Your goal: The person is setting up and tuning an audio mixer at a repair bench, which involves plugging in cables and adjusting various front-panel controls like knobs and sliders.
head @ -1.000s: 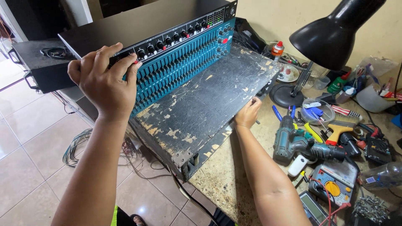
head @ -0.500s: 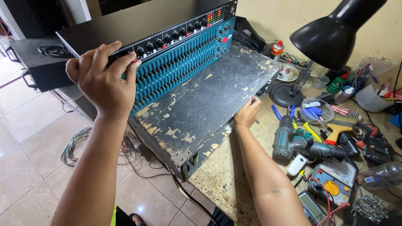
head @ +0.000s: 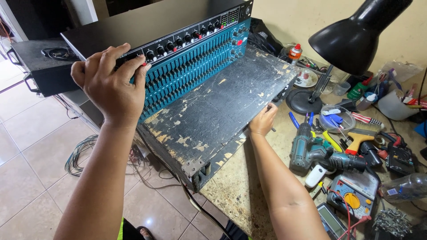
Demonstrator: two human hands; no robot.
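A rack equalizer unit (head: 195,53) with a teal slider panel and a row of black knobs lies partly inside a worn black wooden case (head: 222,111) on the workbench. My left hand (head: 111,84) grips the unit's near left end. My right hand (head: 262,120) rests closed on the right edge of the case's lid panel, fingers curled over it.
A black desk lamp (head: 351,35) stands at the right. Beside it lie a teal cordless drill (head: 311,151), a multimeter (head: 351,195), screwdrivers, bottles and small parts. A black box (head: 40,66) sits at the far left. Cables (head: 80,151) coil on the tiled floor.
The equalizer has slid slightly toward the left with my left hand on it. My right hand has stayed at the case's edge.
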